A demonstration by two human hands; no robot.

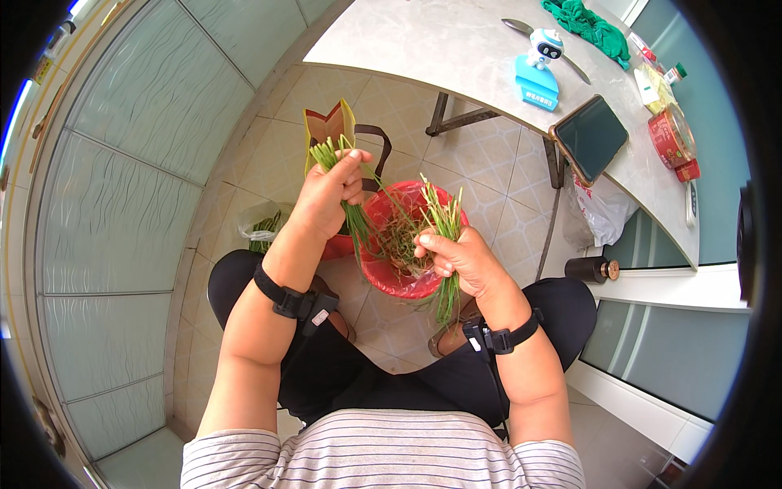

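Note:
My left hand [330, 196] is closed around a bunch of thin green stalks [356, 222], whose pale cut ends stick up above the fist while the rest hangs below. A second bunch of stalks [446, 306] is gripped in my right hand [466, 259]; its ends point up and its lower part droops toward my knees. Between and beyond both hands stands a red bucket [399, 287] lined with clear plastic. Stringy green and brown plant scraps [401, 244] lie in it. Fingers partly hide the middle of each bunch.
Left of the bucket are a yellow-edged carrier bag [332, 122] and a clear plastic bag [259, 220] of greens. A table [423, 49] at upper right bears a phone [590, 138], a toy robot [544, 47], a green cloth [586, 28] and jars. A dark flask [585, 270] lies below.

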